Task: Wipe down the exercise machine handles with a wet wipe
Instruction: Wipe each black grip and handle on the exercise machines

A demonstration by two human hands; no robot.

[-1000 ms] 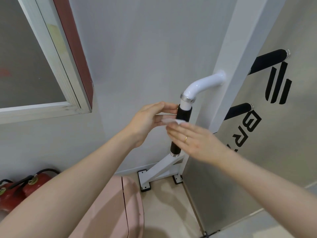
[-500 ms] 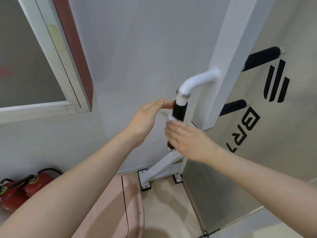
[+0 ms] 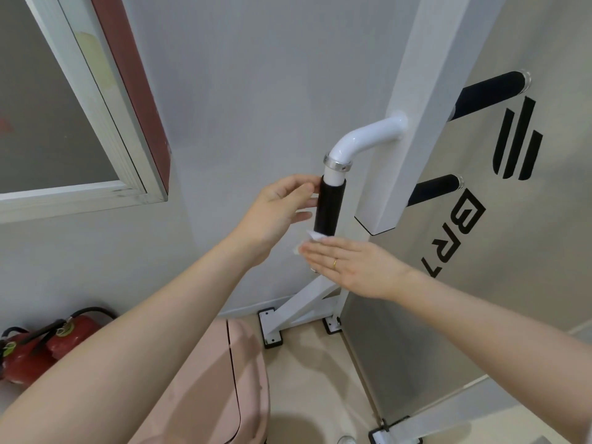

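I am in the middle of wiping the vertical black grip [image 3: 329, 208], the foam sleeve below the white bent tube [image 3: 365, 141] of the machine. My right hand [image 3: 352, 267] lies flat, fingers straight and together, pressing the wipe [image 3: 312, 237] against the lower part of the grip; only a white corner of the wipe shows, at about 10 o'clock from my fingertips. My left hand [image 3: 278, 213] is at 9 o'clock of the grip, fingers loosely curved, the tips touching or just beside the foam near its top; whether it steadies the grip I cannot tell for sure.

As I judge it, this grip is part done. The next move calls for wrapping the wipe round the foam and running it along the whole length, back side too, keeping pressure even so the wipe does not slip out from under a flat palm. Two more black handles [image 3: 490, 94] wait at 2 o'clock on the panel, apparently untouched.
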